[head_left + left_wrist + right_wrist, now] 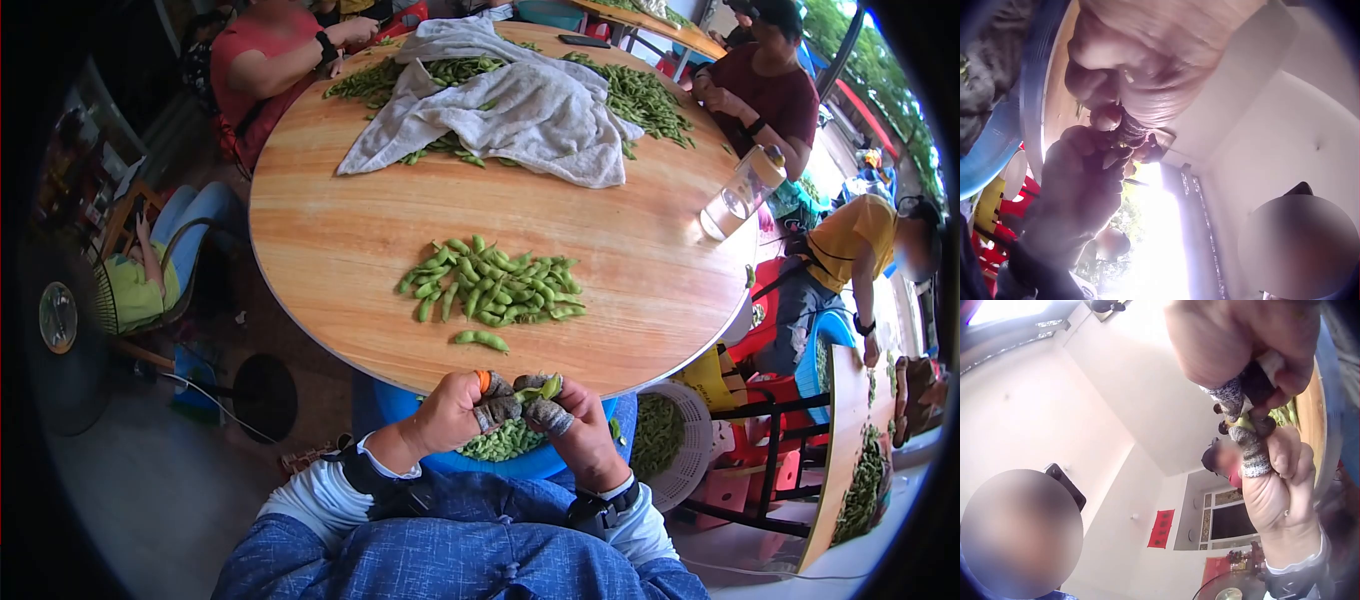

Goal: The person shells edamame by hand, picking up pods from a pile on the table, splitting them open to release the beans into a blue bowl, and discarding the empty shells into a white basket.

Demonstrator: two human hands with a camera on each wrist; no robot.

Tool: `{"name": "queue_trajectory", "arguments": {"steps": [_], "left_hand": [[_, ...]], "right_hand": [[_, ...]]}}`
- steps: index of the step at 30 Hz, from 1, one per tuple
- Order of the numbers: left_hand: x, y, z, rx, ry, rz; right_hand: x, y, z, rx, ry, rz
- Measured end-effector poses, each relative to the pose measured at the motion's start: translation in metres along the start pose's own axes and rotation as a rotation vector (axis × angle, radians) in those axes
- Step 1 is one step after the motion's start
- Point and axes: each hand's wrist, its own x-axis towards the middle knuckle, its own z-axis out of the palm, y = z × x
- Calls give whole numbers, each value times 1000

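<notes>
A green pod (pixel 540 391) is pinched between both hands just off the near table edge. My left hand (pixel 455 411) holds its left end, with grey knitted covers on thumb and finger and an orange band. My right hand (pixel 580 425) grips the other end, its thumb and finger also covered. In the right wrist view the left hand (pixel 1285 487) and right hand (pixel 1247 350) meet at the pod (pixel 1245 422). Below them a blue basin (pixel 535 466) holds shelled green beans (pixel 503 441). A pile of pods (pixel 490 282) lies on the table, one pod (pixel 481 341) nearer me.
The round wooden table (pixel 330 250) bears a grey towel (pixel 540 110) over more pods (pixel 645 105), a bottle (pixel 740 195) at the right and a phone (pixel 584 41). A white basket (pixel 690 440) of pods stands right of the basin. Several people sit around.
</notes>
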Motion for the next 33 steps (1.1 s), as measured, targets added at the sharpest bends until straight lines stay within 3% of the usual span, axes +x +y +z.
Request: {"name": "queue_trajectory", "arguments": {"steps": [3,9,12,18,21,24,27,30,33], "left_hand": [[2,1,1,6,-7,27],[2,-10,2,-436,-54,-252],[1,-7,0,-579,-78,-297],[2,-16,-4,-954,-269,-319],[5,-6,-4,-550,-86,-327],[6,-4,-1,-93,99,-245],[3,1,2,-274,50,-293],[4,-4,4,-333,62,-269],[8,-27,2,-125,26,-96]], "right_hand": [[1,3,1,-74,57,-7],[5,4,4,-195,100,-67],[3,3,7,-245,86,-150],[2,-2,3,154,22,68],[4,5,2,74,128,9],[8,3,15,-291,274,-240],[12,16,6,-576,253,-350],[11,9,13,-522,270,-330],[10,11,8,-489,231,-297]]}}
